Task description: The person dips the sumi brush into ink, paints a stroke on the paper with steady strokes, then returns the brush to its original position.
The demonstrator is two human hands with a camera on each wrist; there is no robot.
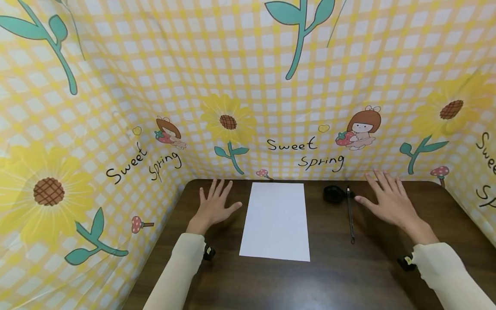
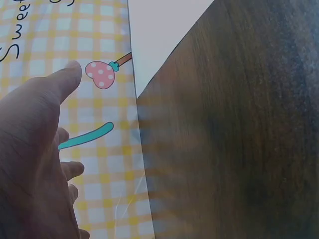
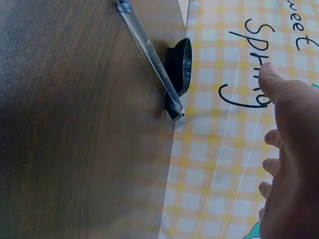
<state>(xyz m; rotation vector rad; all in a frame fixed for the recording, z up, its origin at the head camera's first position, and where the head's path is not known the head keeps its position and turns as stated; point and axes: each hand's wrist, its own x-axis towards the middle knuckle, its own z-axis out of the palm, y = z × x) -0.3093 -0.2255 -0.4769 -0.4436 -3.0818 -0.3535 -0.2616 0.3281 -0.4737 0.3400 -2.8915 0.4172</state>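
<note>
A blank white sheet of paper (image 1: 276,221) lies flat between the two hands. Left of it, my left hand (image 1: 214,209) has its fingers spread and holds nothing; the thumb points toward the paper's edge. My right hand (image 1: 389,201) is likewise spread with nothing in it, just right of a slim dark stick (image 1: 350,217) that looks like a writing brush, with a small loop at its near end. The stick's far end rests over the short handle of a small black round dish (image 3: 179,67). In the wrist views both hands' fingers are partly hidden.
The dark wooden table (image 1: 267,284) has its far edge against a yellow checked cloth (image 1: 248,77). That cloth also hangs along the left and right sides, printed with flowers and lettering.
</note>
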